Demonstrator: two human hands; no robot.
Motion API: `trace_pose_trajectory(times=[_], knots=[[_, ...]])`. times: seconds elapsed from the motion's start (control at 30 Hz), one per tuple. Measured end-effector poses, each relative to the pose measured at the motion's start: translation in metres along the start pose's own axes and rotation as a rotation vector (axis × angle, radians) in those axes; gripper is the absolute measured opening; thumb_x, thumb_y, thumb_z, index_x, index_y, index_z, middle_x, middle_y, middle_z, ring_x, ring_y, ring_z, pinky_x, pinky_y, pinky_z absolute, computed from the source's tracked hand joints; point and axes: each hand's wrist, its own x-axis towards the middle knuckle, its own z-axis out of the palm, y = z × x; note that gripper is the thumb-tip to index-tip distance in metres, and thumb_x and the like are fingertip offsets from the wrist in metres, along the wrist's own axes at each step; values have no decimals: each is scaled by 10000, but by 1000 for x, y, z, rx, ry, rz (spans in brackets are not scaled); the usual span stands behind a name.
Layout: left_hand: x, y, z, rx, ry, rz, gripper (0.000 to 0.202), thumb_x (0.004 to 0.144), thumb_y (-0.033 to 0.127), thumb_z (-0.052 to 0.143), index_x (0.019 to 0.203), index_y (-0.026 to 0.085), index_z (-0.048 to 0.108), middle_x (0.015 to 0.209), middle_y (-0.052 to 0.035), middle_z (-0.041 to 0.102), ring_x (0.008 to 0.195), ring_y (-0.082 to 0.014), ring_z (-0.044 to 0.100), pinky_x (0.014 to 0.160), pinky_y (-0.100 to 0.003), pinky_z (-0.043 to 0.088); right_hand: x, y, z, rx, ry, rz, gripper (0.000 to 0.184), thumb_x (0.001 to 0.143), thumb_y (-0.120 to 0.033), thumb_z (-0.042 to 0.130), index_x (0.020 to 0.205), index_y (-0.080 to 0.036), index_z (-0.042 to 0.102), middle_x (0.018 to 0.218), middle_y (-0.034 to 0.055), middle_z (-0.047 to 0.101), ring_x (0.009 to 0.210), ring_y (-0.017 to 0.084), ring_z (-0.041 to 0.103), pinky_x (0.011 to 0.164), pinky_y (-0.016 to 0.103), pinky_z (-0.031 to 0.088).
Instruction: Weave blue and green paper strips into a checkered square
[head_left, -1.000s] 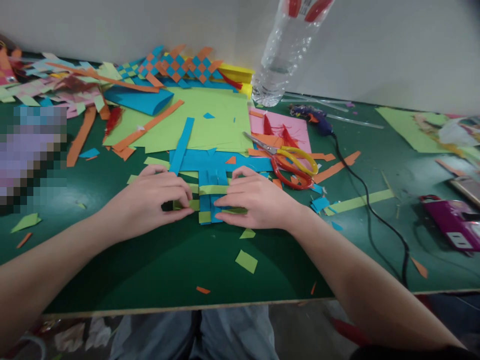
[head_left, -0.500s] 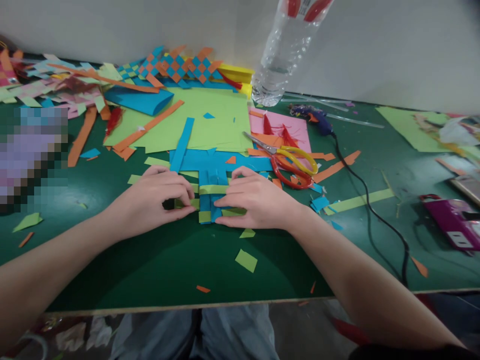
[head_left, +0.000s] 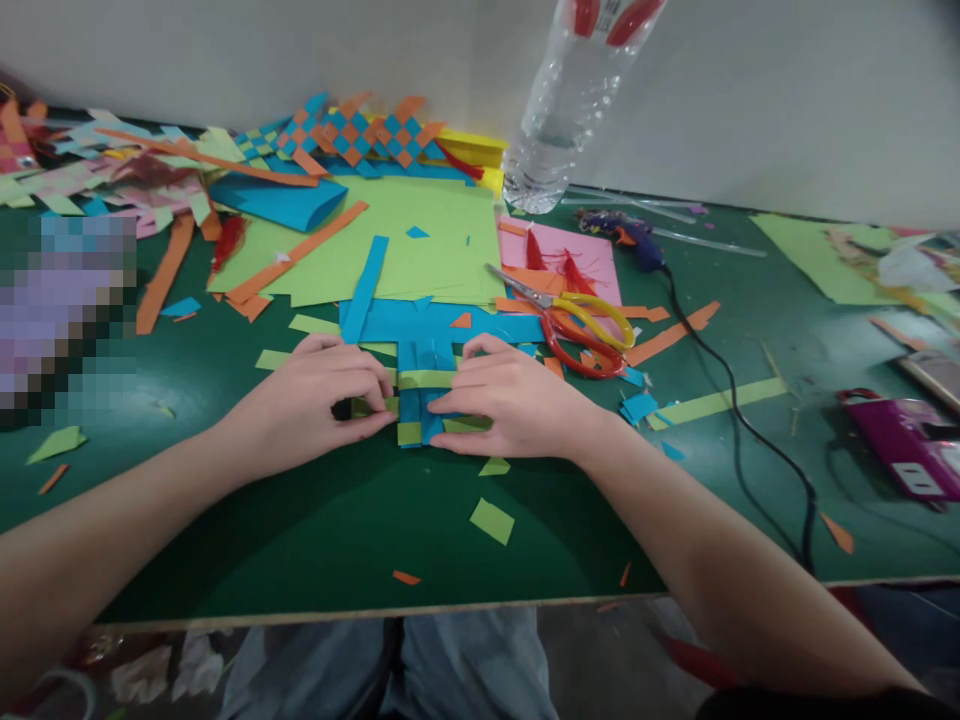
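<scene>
A small weave of blue and light-green paper strips (head_left: 421, 392) lies on the green table (head_left: 360, 530) in front of me. My left hand (head_left: 315, 400) rests at its left side, fingers curled and pinching the end of a green strip. On the other side, my right hand (head_left: 517, 400) pinches the same green strip with its fingertips over the blue strips. The blue strips run up into a blue sheet (head_left: 442, 320) cut into strips.
Red and yellow scissors (head_left: 577, 325) lie just right of the weave. A clear plastic bottle (head_left: 562, 110) stands at the back. A glue gun (head_left: 630, 235) with a black cord, green sheets (head_left: 420, 240), finished woven mats (head_left: 360, 130), a purple object (head_left: 907, 450) and paper scraps lie about.
Both hands have shifted very slightly on the green strip; the weave and everything else stay where they were.
</scene>
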Motion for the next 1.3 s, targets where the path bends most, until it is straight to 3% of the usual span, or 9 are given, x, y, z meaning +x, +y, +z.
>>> trace_pose_trajectory(times=[0.4, 0.77, 0.97, 1.3], knots=[[0, 0, 0, -9, -18, -1, 376, 1060, 455, 537, 768, 243, 643, 901, 15, 781, 865, -187, 719, 903, -413, 388, 0, 0, 1, 2, -13, 19, 316, 1027, -447, 611, 970, -192, 788, 777, 25, 784, 725, 158, 652, 980, 359, 403], [-3, 1, -12, 103, 54, 12, 211, 1035, 475, 578, 993, 280, 646, 978, 31, 801, 870, -195, 725, 929, -379, 404, 0, 0, 0, 14, -16, 16, 315, 1017, -434, 629, 965, -170, 791, 769, 36, 782, 734, 167, 668, 975, 369, 408], [-3, 1, -12, 73, 9, 1, 214, 1033, 418, 579, 881, 275, 628, 919, 67, 790, 839, -176, 707, 914, -371, 355, 0, -1, -1, 14, -16, 22, 310, 1027, -432, 612, 962, -184, 786, 796, 32, 798, 731, 159, 670, 981, 358, 411], [-3, 0, -6, 37, -14, 9, 222, 1036, 310, 549, 833, 247, 613, 885, 47, 764, 812, -160, 693, 911, -382, 349, -1, -1, 0, 7, -6, 18, 332, 1030, -444, 607, 971, -174, 791, 775, 27, 791, 716, 154, 657, 951, 352, 419]])
